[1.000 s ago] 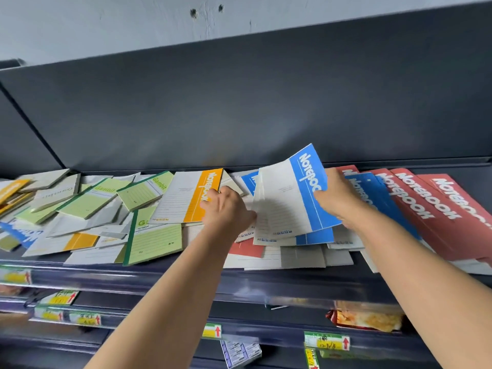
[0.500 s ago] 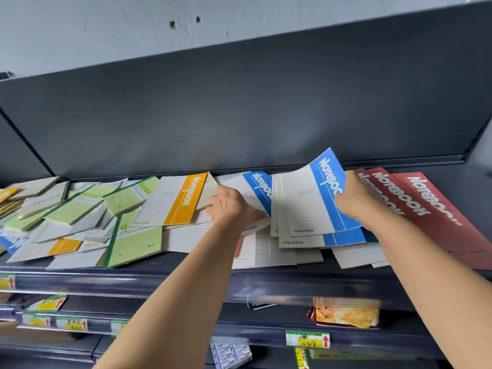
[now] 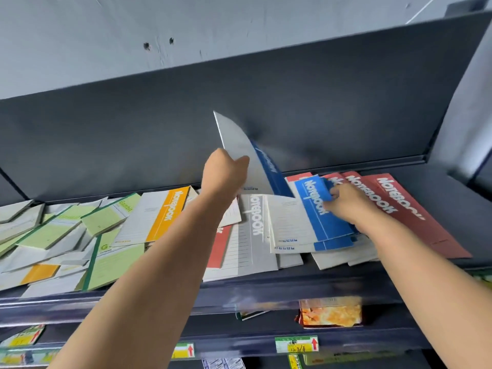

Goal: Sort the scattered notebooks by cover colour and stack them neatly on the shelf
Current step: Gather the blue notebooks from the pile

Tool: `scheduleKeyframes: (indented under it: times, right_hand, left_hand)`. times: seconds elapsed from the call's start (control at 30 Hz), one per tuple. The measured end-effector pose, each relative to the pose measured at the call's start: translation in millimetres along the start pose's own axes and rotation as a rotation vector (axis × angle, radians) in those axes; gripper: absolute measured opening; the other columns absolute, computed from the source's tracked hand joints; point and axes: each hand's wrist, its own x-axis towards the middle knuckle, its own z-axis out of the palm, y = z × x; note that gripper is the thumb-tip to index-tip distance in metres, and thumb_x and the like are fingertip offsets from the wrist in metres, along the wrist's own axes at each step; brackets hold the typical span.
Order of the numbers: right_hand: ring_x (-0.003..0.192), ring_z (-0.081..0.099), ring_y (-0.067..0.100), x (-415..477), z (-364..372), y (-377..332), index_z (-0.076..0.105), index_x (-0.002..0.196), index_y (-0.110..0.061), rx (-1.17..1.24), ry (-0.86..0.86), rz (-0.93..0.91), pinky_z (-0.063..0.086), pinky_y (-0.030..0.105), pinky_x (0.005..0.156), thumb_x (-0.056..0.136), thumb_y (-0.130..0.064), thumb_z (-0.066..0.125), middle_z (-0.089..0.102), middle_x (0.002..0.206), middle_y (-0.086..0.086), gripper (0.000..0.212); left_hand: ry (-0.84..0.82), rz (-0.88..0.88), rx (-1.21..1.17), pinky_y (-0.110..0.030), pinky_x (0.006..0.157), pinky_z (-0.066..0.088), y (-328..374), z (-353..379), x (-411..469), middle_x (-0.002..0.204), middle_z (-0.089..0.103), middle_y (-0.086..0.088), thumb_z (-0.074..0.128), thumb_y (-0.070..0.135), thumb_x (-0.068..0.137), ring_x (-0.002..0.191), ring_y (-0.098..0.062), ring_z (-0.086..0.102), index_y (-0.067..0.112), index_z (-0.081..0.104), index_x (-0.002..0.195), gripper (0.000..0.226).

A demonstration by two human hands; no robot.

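Observation:
My left hand [image 3: 222, 173] grips a blue-and-white notebook [image 3: 246, 158] and holds it up on edge above the shelf [image 3: 292, 286], against the dark back panel. My right hand [image 3: 346, 202] holds a small stack of blue notebooks [image 3: 316, 211] lying just right of centre, fingers over its upper right corner. Red notebooks [image 3: 404, 211] lie fanned out to the right of that stack. A grey notebook [image 3: 253, 235] and a red-spined one [image 3: 219, 246] lie under my left forearm.
An orange-striped notebook [image 3: 159, 217] and several green notebooks [image 3: 106, 222] lie scattered on the shelf's left half. A snack packet [image 3: 330, 312] sits on the lower shelf, above yellow price labels [image 3: 296, 344]. The dark back panel [image 3: 133, 129] rises behind the notebooks.
My left hand has lifted a blue notebook off the pile and tipped it upright. My right hand has lowered its blue stack flat onto the shelf beside the red notebooks.

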Motion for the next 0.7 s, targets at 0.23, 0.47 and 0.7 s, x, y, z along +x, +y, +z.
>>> scheduleKeyframes:
  times: [0.23,0.47,0.7]
  right_hand:
    - [0.077,0.058,0.028,3,-20,21,0.06,0.084,-0.009,0.11,0.08,0.114,0.053,0.036,0.066,0.088,0.001,0.041,0.058,0.085,0.013,0.022]
    - [0.075,0.052,0.023,-8,-26,5,0.055,0.106,-0.003,0.153,-0.165,0.185,0.04,0.031,0.071,0.095,-0.024,0.056,0.054,0.085,0.011,0.024]
    - [0.103,0.056,0.02,-4,-15,1,0.048,0.117,-0.012,0.288,-0.25,0.087,0.045,0.035,0.086,0.084,-0.023,0.072,0.06,0.115,0.001,0.042]
  left_hand:
    - [-0.34,-0.125,0.221,-0.032,0.074,0.052,-44,57,-21,0.108,0.066,-0.009,0.064,0.023,0.085,0.093,-0.027,0.062,0.006,0.061,0.115,0.034]
    - [-0.425,-0.15,0.309,-0.036,0.083,0.057,-37,70,-25,0.108,0.061,-0.007,0.075,0.025,0.079,0.095,-0.025,0.063,0.005,0.049,0.117,0.05]
    - [-0.438,-0.13,0.288,-0.03,0.075,0.055,-38,67,-26,0.1,0.055,-0.004,0.075,0.023,0.08,0.088,-0.023,0.058,0.009,0.044,0.107,0.044]
